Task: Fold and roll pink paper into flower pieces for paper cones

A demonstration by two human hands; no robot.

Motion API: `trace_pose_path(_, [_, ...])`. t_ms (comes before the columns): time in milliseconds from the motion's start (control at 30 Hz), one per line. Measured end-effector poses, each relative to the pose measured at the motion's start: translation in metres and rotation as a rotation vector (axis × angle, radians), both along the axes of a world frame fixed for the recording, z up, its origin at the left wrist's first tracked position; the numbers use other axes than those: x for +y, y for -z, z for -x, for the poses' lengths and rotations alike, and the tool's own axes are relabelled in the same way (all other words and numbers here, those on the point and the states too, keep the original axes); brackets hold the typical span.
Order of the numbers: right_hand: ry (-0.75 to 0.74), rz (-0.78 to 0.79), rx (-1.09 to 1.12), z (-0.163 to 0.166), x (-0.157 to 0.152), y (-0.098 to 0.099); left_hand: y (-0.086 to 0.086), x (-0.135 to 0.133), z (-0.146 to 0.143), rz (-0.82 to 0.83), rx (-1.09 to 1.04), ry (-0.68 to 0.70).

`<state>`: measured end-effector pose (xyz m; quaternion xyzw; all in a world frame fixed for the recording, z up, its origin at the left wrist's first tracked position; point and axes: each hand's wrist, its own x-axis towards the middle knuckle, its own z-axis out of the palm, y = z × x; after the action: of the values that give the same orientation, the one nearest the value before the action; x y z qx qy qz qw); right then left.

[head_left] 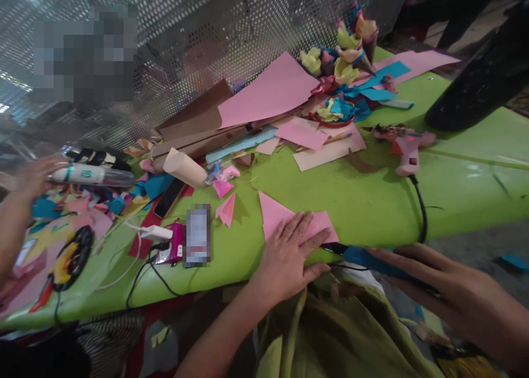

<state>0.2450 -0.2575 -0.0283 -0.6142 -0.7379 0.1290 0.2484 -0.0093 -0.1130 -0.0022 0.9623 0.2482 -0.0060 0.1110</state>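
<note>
My left hand (pixel 287 248) lies flat with fingers stretched over a folded piece of pink paper (pixel 270 214), pressing it against the green tabletop (pixel 243 257). In my right hand (pixel 458 287) is a blue utility knife (pixel 367 258). Its dark tip (pixel 333 248) is at the paper's lower right edge, near my left fingertips; whether it touches the paper I cannot tell. A small folded pink paper piece (pixel 226 209) lies to the left of the sheet. The part of the paper under my left palm is hidden.
A pink glue gun (pixel 409 146) with a lit red light rests on the right, its cord over the front edge. Paper flowers (pixel 351 47) and pink sheets (pixel 268 88) lie behind. Left are a phone (pixel 197 235), a magenta power socket (pixel 176 244) and another person's hand (pixel 37 174) at a bottle (pixel 85 174).
</note>
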Motion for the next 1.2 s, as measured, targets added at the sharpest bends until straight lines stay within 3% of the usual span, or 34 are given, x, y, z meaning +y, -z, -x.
trace_pose_path(100, [-0.017,-0.045,-0.015,-0.001,0.0,-0.001,0.003,-0.002,-0.003,0.026,-0.001,-0.014])
trace_pose_path(200, [0.059,-0.075,-0.036,0.004,0.004,-0.003,0.004,-0.003,-0.011,0.051,-0.004,-0.064])
trace_pose_path(400, [0.075,-0.096,-0.052,0.015,0.02,-0.014,-0.015,0.01,-0.014,0.149,-0.085,-0.09])
trace_pose_path(500, [0.079,-0.121,-0.04,0.013,0.022,-0.015,-0.019,0.021,-0.005,0.106,-0.065,-0.075])
trace_pose_path(800, [0.05,0.011,0.095,0.001,0.014,-0.003,0.005,0.024,0.003,-0.063,0.054,-0.004])
trace_pose_path(1000, [0.044,0.116,0.156,0.02,0.025,-0.015,0.003,0.024,0.003,-0.113,0.056,0.015])
trace_pose_path(1200, [0.009,0.055,0.192,0.022,0.025,-0.016,0.002,0.023,0.002,-0.099,0.053,0.01])
